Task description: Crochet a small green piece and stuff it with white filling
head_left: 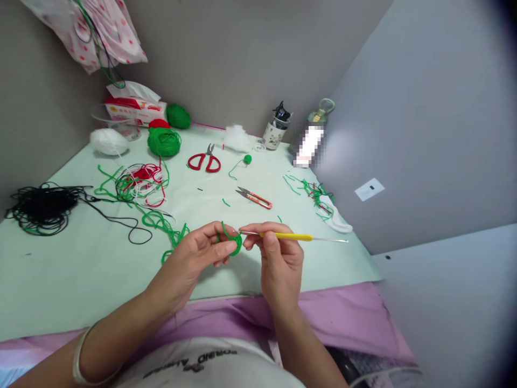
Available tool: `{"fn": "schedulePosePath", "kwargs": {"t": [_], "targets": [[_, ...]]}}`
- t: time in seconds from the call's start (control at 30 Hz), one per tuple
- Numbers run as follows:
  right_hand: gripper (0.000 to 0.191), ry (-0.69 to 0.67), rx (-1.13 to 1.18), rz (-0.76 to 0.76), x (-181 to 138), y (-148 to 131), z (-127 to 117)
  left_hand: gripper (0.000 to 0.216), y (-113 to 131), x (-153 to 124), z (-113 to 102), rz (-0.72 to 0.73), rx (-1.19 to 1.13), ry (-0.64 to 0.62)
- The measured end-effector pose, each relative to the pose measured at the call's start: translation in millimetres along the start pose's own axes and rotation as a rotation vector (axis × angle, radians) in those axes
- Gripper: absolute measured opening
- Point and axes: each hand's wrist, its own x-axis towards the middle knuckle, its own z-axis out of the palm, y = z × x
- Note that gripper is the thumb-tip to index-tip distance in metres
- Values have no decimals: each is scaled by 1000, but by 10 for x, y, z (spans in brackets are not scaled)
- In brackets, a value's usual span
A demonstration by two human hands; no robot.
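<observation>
My left hand [200,253] pinches a small green crocheted piece [235,242] between thumb and fingers. A green yarn strand [169,231] trails from it across the pale green table [81,269]. My right hand [278,258] grips a crochet hook with a yellow handle [288,236], held level. The hook's metal tip touches the green piece. Both hands hover over the table's front edge.
On the table lie red-handled scissors [205,161], orange thread snips [255,198], a green yarn ball [163,141], a black yarn tangle [42,207], mixed red, white and green yarn [141,180], white stuffing [236,137], a tissue box [135,110], a jar [275,132] and a bottle [317,121]. Grey walls close in at the back and right.
</observation>
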Motion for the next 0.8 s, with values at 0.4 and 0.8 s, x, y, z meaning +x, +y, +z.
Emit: {"fn": "schedulePosePath", "kwargs": {"t": [0.4, 0.8], "targets": [[19, 18, -244, -95, -13, -38, 9, 15, -33, 22, -10, -80, -117, -47], [18, -54, -141, -50, -14, -1, -32, 76, 11, -22, 1, -39, -76, -49]]}}
